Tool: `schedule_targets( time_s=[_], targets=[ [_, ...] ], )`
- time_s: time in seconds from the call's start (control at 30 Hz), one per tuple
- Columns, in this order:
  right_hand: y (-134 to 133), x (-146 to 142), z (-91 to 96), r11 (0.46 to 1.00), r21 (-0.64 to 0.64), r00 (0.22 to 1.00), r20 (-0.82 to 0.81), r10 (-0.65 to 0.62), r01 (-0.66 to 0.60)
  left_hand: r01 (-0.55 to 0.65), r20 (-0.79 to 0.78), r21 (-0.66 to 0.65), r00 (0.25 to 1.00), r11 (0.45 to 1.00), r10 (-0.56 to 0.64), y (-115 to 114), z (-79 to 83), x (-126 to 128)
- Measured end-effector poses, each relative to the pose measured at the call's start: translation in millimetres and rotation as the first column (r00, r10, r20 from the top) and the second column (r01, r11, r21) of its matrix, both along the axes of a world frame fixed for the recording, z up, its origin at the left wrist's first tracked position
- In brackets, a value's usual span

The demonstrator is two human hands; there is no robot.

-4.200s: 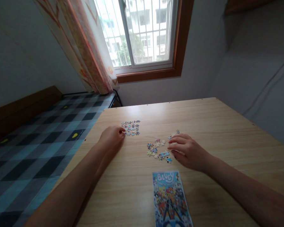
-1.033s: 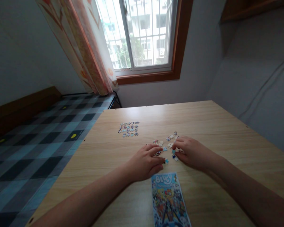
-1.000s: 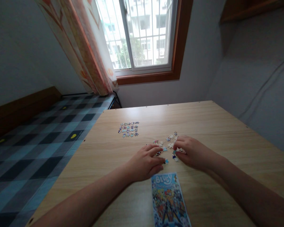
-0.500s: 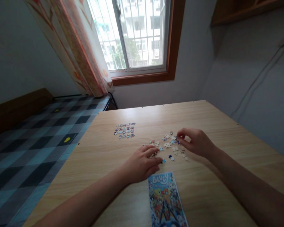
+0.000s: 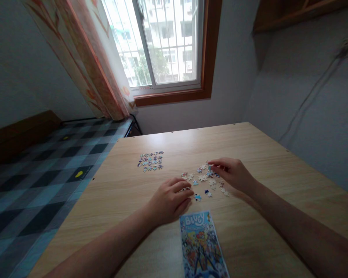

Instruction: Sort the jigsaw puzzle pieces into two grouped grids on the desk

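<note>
Loose jigsaw puzzle pieces [image 5: 203, 178] lie scattered on the wooden table, some pale side up, others showing blue print. Over their upper right edge, my right hand [image 5: 233, 172] pinches a small bluish puzzle piece [image 5: 210, 167] between thumb and fingertips. My left hand [image 5: 172, 197] rests at the near left of the scatter, fingers loosely apart and partly covering a few pieces. Just right of its fingertips lies a light-blue piece [image 5: 197, 197]. Farther left, several pieces stand in neat rows as a block [image 5: 151, 161].
A colourful "Bluey" box or booklet [image 5: 203, 245] lies on the table [image 5: 133, 239] near me. To the left is a bed with a checked cover [image 5: 55, 193]. Beyond the table are a curtain [image 5: 87, 58] and a barred window [image 5: 168, 46].
My right hand has shifted left over the scattered pieces, and a bluish piece now shows at its fingertips. My left hand has drawn back slightly to the left, uncovering more of the light-blue piece.
</note>
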State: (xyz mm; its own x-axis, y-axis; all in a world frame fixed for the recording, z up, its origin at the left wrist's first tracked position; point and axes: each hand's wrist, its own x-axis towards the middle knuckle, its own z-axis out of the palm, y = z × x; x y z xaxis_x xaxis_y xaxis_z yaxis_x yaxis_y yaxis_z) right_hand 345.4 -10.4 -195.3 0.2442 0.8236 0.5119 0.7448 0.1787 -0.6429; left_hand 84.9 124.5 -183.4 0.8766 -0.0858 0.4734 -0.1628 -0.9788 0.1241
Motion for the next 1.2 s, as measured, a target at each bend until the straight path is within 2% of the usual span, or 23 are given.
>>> schedule_targets(
  time_s=[0.17, 0.4, 0.6, 0.87, 1.2],
  targets=[
    [4, -1, -5.9, 0.999, -0.038, 0.968, -0.249, 0.025, -0.035, 0.016, 0.030, -0.002, 0.999, 1.000, -0.016, 0, 0.9, 1],
    [3, -20, -4.8, 0.980, -0.079, 0.890, -0.437, 0.131, -0.183, 0.007, 0.103, -0.022, 0.995, 1.000, -0.005, 1, -0.2, 1],
    [-2, -45, 0.0, 0.910, -0.124, 0.840, -0.449, 0.305, -0.396, -0.022, 0.200, -0.025, 0.979, 0.999, 0.027, 2, -2.2, 2],
    [-2, -61, -3.5, 0.908, -0.148, 0.868, -0.386, 0.313, -0.393, 0.025, 0.207, -0.015, 0.978, 1.000, -0.021, -1, 0.7, 2],
    [-4, -70, -0.2, 0.864, -0.146, 0.822, -0.415, 0.389, -0.483, 0.014, 0.236, -0.016, 0.972, 1.000, -0.010, -1, 2.0, 2]
  ],
)
